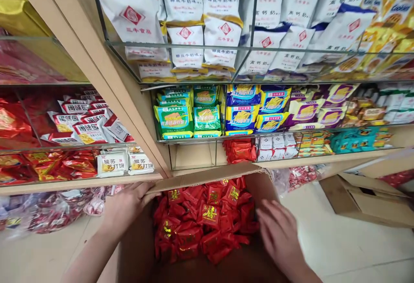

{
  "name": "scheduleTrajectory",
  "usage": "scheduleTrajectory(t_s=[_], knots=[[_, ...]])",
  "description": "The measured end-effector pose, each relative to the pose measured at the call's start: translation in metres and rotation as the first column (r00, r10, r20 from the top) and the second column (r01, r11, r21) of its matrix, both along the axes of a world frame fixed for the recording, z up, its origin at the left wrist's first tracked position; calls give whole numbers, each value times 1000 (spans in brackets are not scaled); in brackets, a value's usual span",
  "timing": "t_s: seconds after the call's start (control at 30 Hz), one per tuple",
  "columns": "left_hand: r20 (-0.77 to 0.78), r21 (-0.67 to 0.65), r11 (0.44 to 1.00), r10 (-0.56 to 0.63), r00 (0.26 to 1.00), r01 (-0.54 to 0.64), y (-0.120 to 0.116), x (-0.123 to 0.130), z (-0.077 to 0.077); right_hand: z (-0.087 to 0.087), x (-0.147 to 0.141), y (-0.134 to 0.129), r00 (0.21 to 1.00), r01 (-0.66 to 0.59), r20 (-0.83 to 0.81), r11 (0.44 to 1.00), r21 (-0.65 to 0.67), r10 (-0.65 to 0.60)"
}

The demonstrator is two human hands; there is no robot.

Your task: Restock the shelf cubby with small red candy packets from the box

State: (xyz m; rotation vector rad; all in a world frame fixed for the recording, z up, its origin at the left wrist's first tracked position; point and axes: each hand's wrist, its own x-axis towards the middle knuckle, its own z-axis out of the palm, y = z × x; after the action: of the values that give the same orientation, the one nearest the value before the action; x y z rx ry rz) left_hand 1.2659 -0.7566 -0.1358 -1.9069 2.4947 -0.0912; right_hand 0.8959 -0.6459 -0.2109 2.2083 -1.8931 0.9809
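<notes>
An open cardboard box stands low in front of me, with a heap of red wrapped packets with gold print inside. My left hand grips the box's far left rim, fingers wrapped over the cardboard edge. At the right side of the box, my right hand is over the inner wall beside the heap, its fingers slightly bent and a little apart, with no packet seen in it. The shadowed near part of the box shows no packets.
Glass-fronted shelves hold white packets, green packets and red packets. A wooden upright divides the shelving. Bagged goods lie on the floor at left; another cardboard box lies at right.
</notes>
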Motion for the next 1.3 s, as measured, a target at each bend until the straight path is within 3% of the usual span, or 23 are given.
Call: scheduleTrajectory(t_s=[0.1, 0.2, 0.27, 0.37, 0.47, 0.57, 0.63, 0.67, 0.7, 0.77, 0.83, 0.9, 0.97, 1.07, 1.17, 1.23, 1.3], knots=[[16, -14, 1000, 19, 1000, -19, -4, -1, -2, 0, 47, -42, 981, -176, -56, 976, 132, 184], [-22, -41, 999, -3, 1000, 2, -2, -1, -5, -15, 83, -84, 990, -79, -79, 936, 344, 113], [-59, -54, 998, -19, 998, 16, 0, 2, -9, -25, 94, -99, 993, -24, -101, 919, 393, 69], [-102, -63, 998, -38, 994, 32, -1, 8, -13, -32, 92, -99, 992, -27, -101, 923, 384, 71], [-140, -96, 994, -69, 988, 56, -3, 12, -10, -26, 79, -86, 992, -76, -69, 934, 348, 106], [-216, -292, 940, -245, 945, 176, 9, 2, -3, -11, 70, -70, 988, -147, 79, 963, 227, 132], [-330, -435, 870, -392, 859, 230, 28, -20, -1, 4, 70, -59, 951, -189, 275, 969, 157, 141], [-434, -444, 868, -427, 793, 224, 40, -36, -2, 11, 73, -53, 909, -200, 398, 969, 147, 127], [-558, -392, 899, -401, 726, 196, 52, -54, -4, 19, 77, -48, 845, -211, 526, 965, 155, 100], [-799, -91, 989, -144, 584, 120, 74, -90, -13, 32, 88, -39, 660, -247, 751, 948, 200, 14], [-918, 217, 975, 192, 348, 35, 87, -119, -23, 40, 100, -33, 469, -284, 880, 932, 226, -71], [-906, 380, 923, 384, 176, -57, 89, -136, -30, 43, 109, -30, 358, -301, 927, 926, 229, -113], [-899, 418, 903, 427, 103, -95, 86, -142, -31, 41, 114, -28, 370, -265, 920, 935, 237, -128], [-905, 420, 903, 424, 30, -91, 83, -143, -28, 34, 119, -27, 495, -139, 856, 959, 247, -148], [-902, 432, 897, 430, -45, -89, 87, -145, -28, 28, 123, -25, 563, -70, 812, 969, 236, -157], [-924, 381, 918, 380, -35, -110, 91, -145, -31, 31, 124, -22, 572, -96, 810, 969, 226, -132], [-952, 301, 944, 305, 14, -136, 93, -138, -32, 43, 120, -20, 561, -203, 826, 958, 201, -54]])
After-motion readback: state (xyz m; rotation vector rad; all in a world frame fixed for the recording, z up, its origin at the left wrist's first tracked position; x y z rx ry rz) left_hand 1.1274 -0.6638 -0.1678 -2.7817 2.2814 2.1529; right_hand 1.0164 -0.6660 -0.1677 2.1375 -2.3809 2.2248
